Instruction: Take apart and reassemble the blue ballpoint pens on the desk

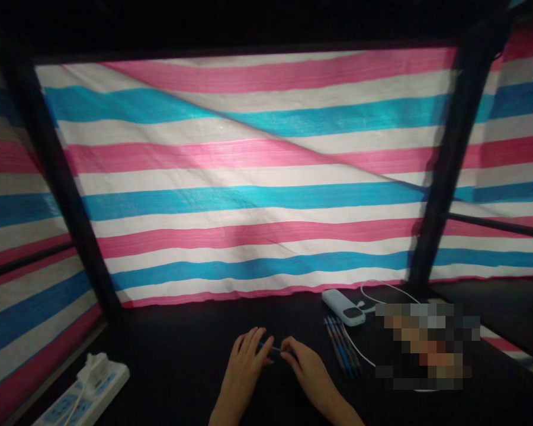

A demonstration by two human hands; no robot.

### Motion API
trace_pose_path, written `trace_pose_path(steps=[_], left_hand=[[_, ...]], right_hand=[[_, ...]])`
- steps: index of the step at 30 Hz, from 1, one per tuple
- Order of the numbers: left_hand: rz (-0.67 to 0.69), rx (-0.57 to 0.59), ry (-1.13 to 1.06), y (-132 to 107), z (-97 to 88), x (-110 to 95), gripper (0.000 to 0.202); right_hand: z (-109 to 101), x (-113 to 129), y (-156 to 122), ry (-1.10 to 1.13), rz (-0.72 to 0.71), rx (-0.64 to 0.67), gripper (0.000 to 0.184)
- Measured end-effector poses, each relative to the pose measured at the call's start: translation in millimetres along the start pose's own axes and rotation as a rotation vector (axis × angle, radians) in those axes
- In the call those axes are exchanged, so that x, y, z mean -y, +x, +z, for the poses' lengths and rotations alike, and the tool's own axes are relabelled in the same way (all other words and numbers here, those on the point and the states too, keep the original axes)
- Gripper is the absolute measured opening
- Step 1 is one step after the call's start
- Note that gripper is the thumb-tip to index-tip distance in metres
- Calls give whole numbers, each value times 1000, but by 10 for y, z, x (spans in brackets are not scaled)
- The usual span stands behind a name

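Both my hands rest low on a dark table top (182,355), meeting at the middle. My left hand (246,361) and my right hand (304,364) pinch the two ends of a thin blue pen (273,349) that lies crosswise between their fingertips. The fingers of both hands are curled round it. Just right of my right hand lie several blue pens (342,349) side by side on the table.
A white power bank (343,306) with a white cable (382,290) sits behind the pens. A white power strip (86,393) with a plug lies at the front left. A striped pink, blue and white tarp (249,177) on dark posts (444,177) walls the table.
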State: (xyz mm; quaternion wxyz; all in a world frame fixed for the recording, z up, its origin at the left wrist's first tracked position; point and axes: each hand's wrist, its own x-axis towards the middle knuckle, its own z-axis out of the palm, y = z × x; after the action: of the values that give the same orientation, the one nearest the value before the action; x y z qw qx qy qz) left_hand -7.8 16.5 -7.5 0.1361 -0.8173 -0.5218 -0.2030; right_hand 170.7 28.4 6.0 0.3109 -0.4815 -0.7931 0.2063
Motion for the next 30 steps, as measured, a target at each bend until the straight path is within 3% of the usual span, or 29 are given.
trace_pose_path(steps=[4, 9, 18, 21, 25, 30], left_hand=[[-36, 133, -10, 10, -21, 6, 24], [-69, 167, -77, 12, -65, -33, 21], [-155, 265, -148, 0, -86, -61, 23], [-159, 273, -146, 3, -109, -55, 24], [-165, 284, -135, 6, -125, -52, 23], [-167, 283, -142, 9, -101, -41, 23]], right_hand=[[15, -2, 22, 167, 6, 47, 23], [-36, -85, 60, 218, 22, 152, 30], [-78, 6, 38, 125, -63, 73, 20], [-95, 18, 26, 126, -2, 47, 21], [-88, -28, 32, 130, 93, 128, 28], [-64, -78, 53, 138, 102, 46, 21]])
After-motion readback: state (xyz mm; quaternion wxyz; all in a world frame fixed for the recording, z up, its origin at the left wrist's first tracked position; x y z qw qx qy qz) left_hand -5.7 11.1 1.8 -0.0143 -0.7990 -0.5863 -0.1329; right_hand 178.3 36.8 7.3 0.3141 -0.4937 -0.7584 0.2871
